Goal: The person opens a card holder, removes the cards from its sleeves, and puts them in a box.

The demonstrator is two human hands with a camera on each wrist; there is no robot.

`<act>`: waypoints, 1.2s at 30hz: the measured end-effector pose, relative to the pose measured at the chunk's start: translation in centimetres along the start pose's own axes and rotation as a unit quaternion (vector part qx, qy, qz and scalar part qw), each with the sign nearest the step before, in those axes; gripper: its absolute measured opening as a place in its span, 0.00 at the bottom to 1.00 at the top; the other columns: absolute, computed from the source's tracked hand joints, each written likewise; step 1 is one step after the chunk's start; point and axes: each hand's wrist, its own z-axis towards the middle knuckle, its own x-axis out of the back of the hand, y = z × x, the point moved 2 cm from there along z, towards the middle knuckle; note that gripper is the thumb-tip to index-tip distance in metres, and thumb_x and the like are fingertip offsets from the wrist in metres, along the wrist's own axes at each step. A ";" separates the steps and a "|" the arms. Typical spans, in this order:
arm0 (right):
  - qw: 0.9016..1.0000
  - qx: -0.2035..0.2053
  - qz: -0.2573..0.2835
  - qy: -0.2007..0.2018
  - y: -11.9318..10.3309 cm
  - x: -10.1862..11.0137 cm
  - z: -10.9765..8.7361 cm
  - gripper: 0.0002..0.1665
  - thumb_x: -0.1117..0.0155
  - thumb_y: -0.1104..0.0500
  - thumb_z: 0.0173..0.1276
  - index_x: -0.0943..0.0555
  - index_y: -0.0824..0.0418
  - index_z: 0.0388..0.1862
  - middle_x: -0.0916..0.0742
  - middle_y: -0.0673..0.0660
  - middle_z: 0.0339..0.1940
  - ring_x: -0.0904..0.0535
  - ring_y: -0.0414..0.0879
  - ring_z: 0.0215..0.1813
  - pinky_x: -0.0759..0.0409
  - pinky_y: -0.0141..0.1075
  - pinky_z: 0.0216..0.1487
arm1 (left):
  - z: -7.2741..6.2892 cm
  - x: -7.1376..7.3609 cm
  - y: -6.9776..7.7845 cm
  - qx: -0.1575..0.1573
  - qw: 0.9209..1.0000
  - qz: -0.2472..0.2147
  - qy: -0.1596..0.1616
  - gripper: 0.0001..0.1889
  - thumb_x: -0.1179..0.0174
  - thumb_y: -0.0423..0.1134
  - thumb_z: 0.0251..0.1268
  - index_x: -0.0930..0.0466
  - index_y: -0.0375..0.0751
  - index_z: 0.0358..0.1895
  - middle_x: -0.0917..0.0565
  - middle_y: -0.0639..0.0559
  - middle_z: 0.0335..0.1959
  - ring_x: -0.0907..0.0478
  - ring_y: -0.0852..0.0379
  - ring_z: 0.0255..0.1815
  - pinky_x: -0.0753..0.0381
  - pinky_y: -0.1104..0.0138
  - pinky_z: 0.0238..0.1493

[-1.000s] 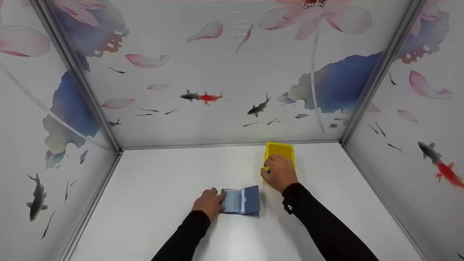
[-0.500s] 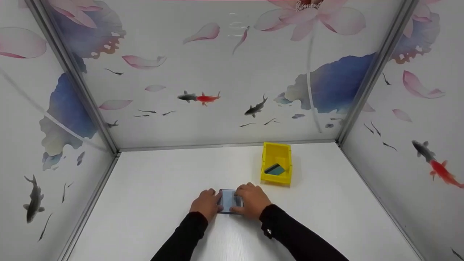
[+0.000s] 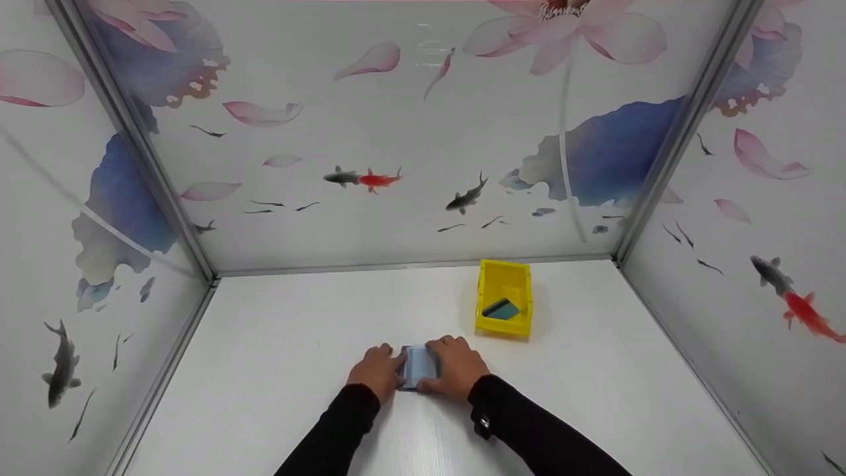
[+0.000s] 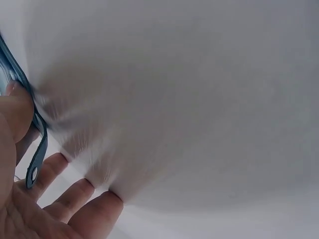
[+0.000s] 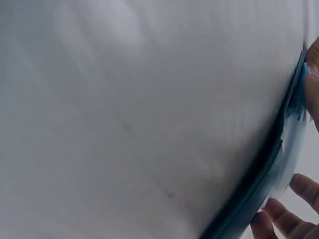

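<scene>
A blue card holder with pale clear sleeves lies open on the white table, between both hands in the head view. My left hand holds its left edge, thumb over the cover. In the left wrist view, a strap with a metal snap sticks out beside the thumb, and the other fingertips come down close to the table. At the other side, my right hand grips the holder between thumb and fingers, covering its right part. Clear sleeves stand along the dark cover in the right wrist view.
Beyond the right hand, a yellow bin stands near the back wall. Inside it lies a teal card with a black stripe. White panels printed with fish and lotus enclose the table at the back and both sides.
My right hand has come from the yellow bin down to the card holder and gripped its right side. The card in the bin now shows. My left hand stays at the holder's left edge.
</scene>
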 end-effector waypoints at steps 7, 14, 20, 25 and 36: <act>0.997 0.008 0.077 -0.027 0.4 1.4 -0.2 0.61 0.10 0.44 0.67 0.34 0.44 0.93 0.22 0.57 0.86 0.23 0.60 0.81 0.22 0.61 0.82 | 0.0 0.1 0.2 0.009 1.000 -0.002 -0.001 0.30 0.24 0.48 0.75 0.15 0.49 0.78 0.15 0.41 0.67 0.17 0.43 0.65 0.09 0.51 0.65; 0.995 0.043 0.081 -0.026 1.3 2.4 -0.5 0.31 0.14 0.43 0.71 0.12 0.49 0.69 0.20 0.54 0.75 0.23 0.52 0.68 0.15 0.52 0.70 | -0.1 0.1 0.4 0.020 1.000 -0.007 0.001 0.30 0.23 0.47 0.75 0.15 0.50 0.78 0.14 0.42 0.66 0.17 0.44 0.64 0.09 0.52 0.64; 0.999 0.033 0.010 -0.003 1.8 3.0 -0.7 0.29 0.26 0.30 0.77 0.05 0.54 0.46 0.14 0.51 0.63 0.21 0.51 0.64 0.19 0.55 0.70 | 0.0 -0.1 0.4 0.022 1.000 0.003 0.000 0.30 0.24 0.48 0.75 0.15 0.51 0.78 0.14 0.43 0.65 0.17 0.45 0.63 0.10 0.53 0.64; 0.999 0.027 -0.033 -0.011 1.9 3.1 -0.7 0.28 0.26 0.32 0.78 0.03 0.56 0.41 0.11 0.49 0.54 0.21 0.50 0.62 0.23 0.54 0.67 | 0.0 0.0 0.4 0.026 1.000 -0.004 -0.003 0.30 0.24 0.47 0.76 0.16 0.51 0.78 0.15 0.42 0.66 0.18 0.44 0.63 0.10 0.52 0.65; 0.995 0.096 -0.003 -0.031 2.6 1.4 0.4 0.29 0.10 0.42 0.64 0.08 0.53 0.59 0.09 0.53 0.65 0.16 0.49 0.63 0.17 0.58 0.69 | 0.0 -0.1 0.2 0.018 1.000 -0.008 0.001 0.30 0.25 0.48 0.77 0.16 0.51 0.79 0.16 0.42 0.65 0.19 0.45 0.62 0.10 0.52 0.63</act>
